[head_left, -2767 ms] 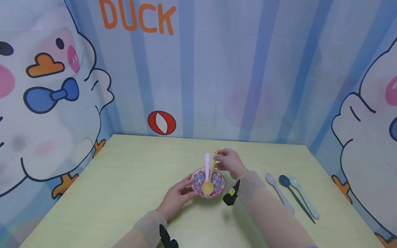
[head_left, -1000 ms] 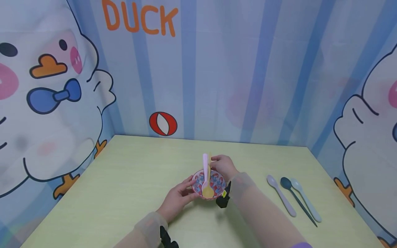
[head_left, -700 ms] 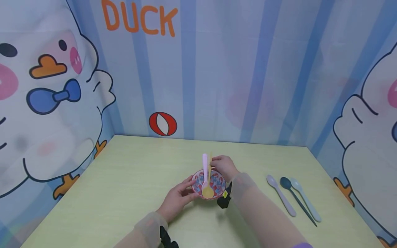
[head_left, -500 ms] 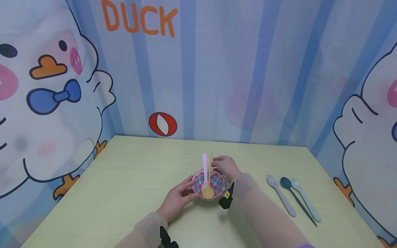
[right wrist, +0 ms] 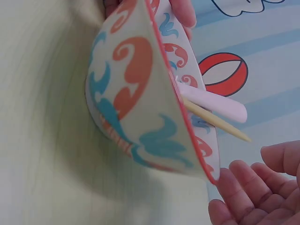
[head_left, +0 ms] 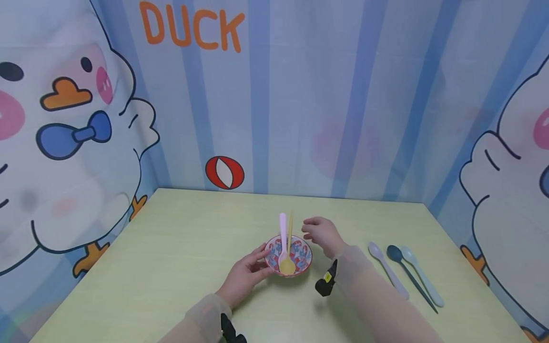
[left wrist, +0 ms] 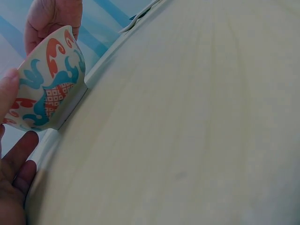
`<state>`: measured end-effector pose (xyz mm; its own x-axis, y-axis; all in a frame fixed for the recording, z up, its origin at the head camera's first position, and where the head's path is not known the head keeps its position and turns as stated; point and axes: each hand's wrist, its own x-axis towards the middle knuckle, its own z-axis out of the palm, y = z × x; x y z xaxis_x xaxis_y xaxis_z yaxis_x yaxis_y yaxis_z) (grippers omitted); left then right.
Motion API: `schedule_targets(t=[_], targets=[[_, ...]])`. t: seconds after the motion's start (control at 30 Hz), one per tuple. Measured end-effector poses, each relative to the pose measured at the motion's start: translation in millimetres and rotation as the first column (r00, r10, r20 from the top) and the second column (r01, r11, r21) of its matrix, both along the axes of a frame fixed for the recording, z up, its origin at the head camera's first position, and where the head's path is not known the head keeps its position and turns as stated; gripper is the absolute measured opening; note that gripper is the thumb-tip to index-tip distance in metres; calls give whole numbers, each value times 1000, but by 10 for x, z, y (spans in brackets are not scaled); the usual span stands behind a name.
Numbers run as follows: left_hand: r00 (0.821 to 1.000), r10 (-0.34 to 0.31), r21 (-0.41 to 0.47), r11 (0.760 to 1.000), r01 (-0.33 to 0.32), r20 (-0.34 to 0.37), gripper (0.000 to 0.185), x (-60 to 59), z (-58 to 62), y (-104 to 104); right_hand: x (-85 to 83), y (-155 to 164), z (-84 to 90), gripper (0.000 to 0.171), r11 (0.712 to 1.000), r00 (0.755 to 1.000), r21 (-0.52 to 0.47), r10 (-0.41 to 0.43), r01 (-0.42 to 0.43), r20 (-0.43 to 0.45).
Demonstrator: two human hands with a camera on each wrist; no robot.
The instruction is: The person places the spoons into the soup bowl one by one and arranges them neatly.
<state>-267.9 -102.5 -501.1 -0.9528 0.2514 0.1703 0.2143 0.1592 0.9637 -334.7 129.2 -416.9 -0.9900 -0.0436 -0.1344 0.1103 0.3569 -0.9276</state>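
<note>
A small patterned bowl [head_left: 303,252] with a red rim stands on the table in the head view. Two spoons lean in it with handles up: a pink spoon [head_left: 283,231] and a yellow spoon [head_left: 287,266]. My left hand [head_left: 242,278] holds the bowl's left side; the left wrist view shows its thumb at the rim of the bowl [left wrist: 51,84] and fingers lower down. Beside the bowl's right side, my right hand [head_left: 324,235] holds nothing. In the right wrist view, that right hand [right wrist: 258,197] has loosely bent fingers, apart from the yellow spoon's handle [right wrist: 220,123].
Three more spoons lie side by side on the table [head_left: 193,233] to the right: a purple spoon [head_left: 375,249], a dark teal spoon [head_left: 394,253] and a pale blue spoon [head_left: 409,256]. My right sleeve runs close by the purple one. A duck-printed curtain [head_left: 300,95] stands behind.
My right hand held the yellow spoon's handle earlier and has let go, moving off to the right. The yellow spoon now leans close beside the pink one. My left hand stays on the bowl.
</note>
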Motion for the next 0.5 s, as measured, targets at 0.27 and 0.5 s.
schedule_targets(t=[0.27, 0.5], targets=[[1000, 3, 11, 1000, -3, 5, 52, 18, 9, 8, 205, 257, -11, 39, 1000, 999, 22, 12, -11, -31], [1000, 5, 7, 1000, -5, 5, 53, 11, 9, 7, 383, 443, -16, 40, 997, 999, 80, 9, -6, -46]])
